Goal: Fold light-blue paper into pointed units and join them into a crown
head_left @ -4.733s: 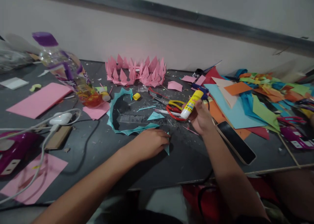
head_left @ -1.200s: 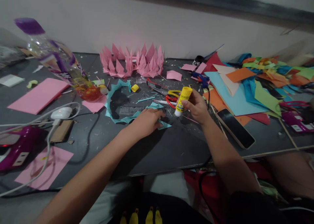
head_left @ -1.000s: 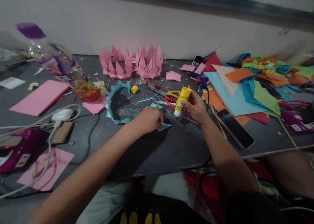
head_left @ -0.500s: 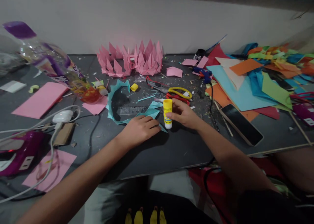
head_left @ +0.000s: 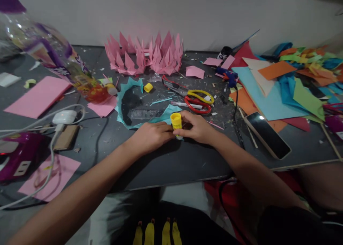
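Note:
A yellow glue stick (head_left: 176,120) stands nearly upright in my right hand (head_left: 197,128), whose fingers and thumb are wrapped round it. Its lower end is down at the end of a teal folded-paper strip (head_left: 121,109). My left hand (head_left: 153,136) holds that end against the table, its fingers close together and partly hidden. The strip has a zigzag, pointed edge and curves round in an open loop to the left. By its far end lies a yellow glue cap (head_left: 148,87). Scissors (head_left: 197,96) with red and yellow handles lie beyond my right hand, beside a pen (head_left: 186,104).
Two pink spiked paper rings (head_left: 143,60) stand by the wall. A tilted plastic bottle (head_left: 56,55), pink sheets (head_left: 37,96) and a white plug with cable (head_left: 64,118) are at left. A phone (head_left: 268,135), a blue glue gun (head_left: 227,76) and coloured paper (head_left: 273,98) are at right.
My right hand has brought the glue stick down and left, onto the strip's end beside my left hand. The left hand stays on the strip. The camera view has shifted slightly.

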A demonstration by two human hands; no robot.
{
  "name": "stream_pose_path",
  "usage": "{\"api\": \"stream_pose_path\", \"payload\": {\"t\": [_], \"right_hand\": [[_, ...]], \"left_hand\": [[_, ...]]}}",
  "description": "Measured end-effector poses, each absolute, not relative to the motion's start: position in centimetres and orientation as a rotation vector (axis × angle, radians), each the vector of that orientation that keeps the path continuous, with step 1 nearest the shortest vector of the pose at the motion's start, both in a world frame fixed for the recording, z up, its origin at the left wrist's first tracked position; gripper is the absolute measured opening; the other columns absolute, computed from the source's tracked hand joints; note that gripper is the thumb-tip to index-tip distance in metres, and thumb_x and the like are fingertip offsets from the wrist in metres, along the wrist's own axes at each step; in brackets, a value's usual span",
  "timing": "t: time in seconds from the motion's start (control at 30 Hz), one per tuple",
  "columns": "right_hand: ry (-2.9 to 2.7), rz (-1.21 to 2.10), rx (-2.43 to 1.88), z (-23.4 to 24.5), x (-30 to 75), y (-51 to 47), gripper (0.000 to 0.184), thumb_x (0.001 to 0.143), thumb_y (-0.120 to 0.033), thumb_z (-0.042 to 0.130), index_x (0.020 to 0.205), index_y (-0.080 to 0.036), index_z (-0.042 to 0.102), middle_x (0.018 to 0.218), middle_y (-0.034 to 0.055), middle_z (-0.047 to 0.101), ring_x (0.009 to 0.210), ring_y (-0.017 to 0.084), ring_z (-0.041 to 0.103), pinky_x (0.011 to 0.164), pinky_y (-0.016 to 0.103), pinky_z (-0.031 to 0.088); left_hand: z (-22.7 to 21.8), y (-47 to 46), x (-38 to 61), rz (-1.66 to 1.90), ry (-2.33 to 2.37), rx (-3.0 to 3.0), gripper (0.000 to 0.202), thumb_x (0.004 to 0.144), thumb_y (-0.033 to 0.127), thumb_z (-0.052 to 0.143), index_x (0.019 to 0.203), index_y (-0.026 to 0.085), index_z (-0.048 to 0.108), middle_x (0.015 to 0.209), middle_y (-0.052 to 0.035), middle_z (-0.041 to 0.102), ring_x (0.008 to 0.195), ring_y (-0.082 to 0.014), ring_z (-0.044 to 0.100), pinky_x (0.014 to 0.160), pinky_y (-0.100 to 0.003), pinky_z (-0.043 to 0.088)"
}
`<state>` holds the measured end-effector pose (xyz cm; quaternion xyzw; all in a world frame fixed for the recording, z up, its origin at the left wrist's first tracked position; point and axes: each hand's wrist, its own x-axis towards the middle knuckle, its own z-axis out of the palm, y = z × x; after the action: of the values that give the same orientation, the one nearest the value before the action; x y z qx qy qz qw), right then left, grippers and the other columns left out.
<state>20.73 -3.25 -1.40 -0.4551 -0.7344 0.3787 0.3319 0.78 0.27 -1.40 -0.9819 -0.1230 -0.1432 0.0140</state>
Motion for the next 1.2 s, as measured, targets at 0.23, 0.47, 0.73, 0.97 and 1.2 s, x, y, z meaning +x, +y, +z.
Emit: {"api": "stream_pose_path", "payload": {"t": [0.23, 0.47, 0.73, 0.97, 1.2], "right_hand": [[-1.949, 1.009, -1.236, -1.3, 20.9, -3.4, 0.028, 0.072, -0.041, 0.067, 0.089, -0.022, 0.056, 0.067, -0.0045, 0.057, 0.056, 0.01, 0.052, 0.055, 0.024, 0.042], [-1.274, 0.769, -1.122, -1.1, 23.4, -1.9, 0.03, 0.069, -0.044, 0.067, 0.09, -0.026, 0.056, 0.077, -0.0033, 0.056, 0.067, 0.011, 0.057, 0.059, 0.024, 0.048], [-0.555, 0.546, -0.989, -1.3, 30.8, 0.8, 0.025, 0.072, -0.048, 0.059, 0.082, -0.026, 0.053, 0.078, -0.0017, 0.055, 0.074, 0.012, 0.061, 0.055, 0.022, 0.051], [-0.594, 0.581, -0.966, -2.2, 33.6, 1.8, 0.017, 0.067, -0.032, 0.065, 0.073, -0.022, 0.053, 0.079, -0.0018, 0.061, 0.082, 0.011, 0.061, 0.071, 0.023, 0.055], [-0.64, 0.592, -1.051, -2.6, 33.5, 1.8, 0.039, 0.067, -0.058, 0.063, 0.076, -0.022, 0.054, 0.073, -0.002, 0.06, 0.065, 0.01, 0.059, 0.052, 0.022, 0.051]], "left_hand": [[-1.3, 0.3, 0.8, -0.409, -0.399, -3.097, 0.017, 0.089, 0.021, 0.049, 0.086, 0.018, 0.066, 0.085, -0.0022, 0.068, 0.081, -0.0151, 0.061, 0.059, -0.021, 0.043], [-1.3, 0.5, 0.7, -0.494, -0.433, -3.201, 0.022, 0.091, 0.02, 0.044, 0.088, 0.019, 0.066, 0.093, -0.0016, 0.068, 0.085, -0.013, 0.062, 0.06, -0.019, 0.044], [-0.2, 0.4, 0.7, -1.257, -1.0, -3.347, 0.018, 0.086, 0.029, 0.052, 0.08, 0.016, 0.064, 0.077, -0.0015, 0.066, 0.067, -0.0094, 0.059, 0.06, -0.019, 0.045], [0.9, -0.2, 0.9, -1.702, -1.571, -3.234, 0.024, 0.077, 0.039, 0.06, 0.075, 0.015, 0.061, 0.065, -0.0007, 0.062, 0.055, -0.009, 0.052, 0.048, -0.018, 0.042], [0.7, 0.2, 0.7, -2.017, -1.769, -3.086, 0.023, 0.069, 0.038, 0.068, 0.071, 0.016, 0.061, 0.068, -0.001, 0.063, 0.06, -0.0115, 0.057, 0.055, -0.022, 0.048]]}}
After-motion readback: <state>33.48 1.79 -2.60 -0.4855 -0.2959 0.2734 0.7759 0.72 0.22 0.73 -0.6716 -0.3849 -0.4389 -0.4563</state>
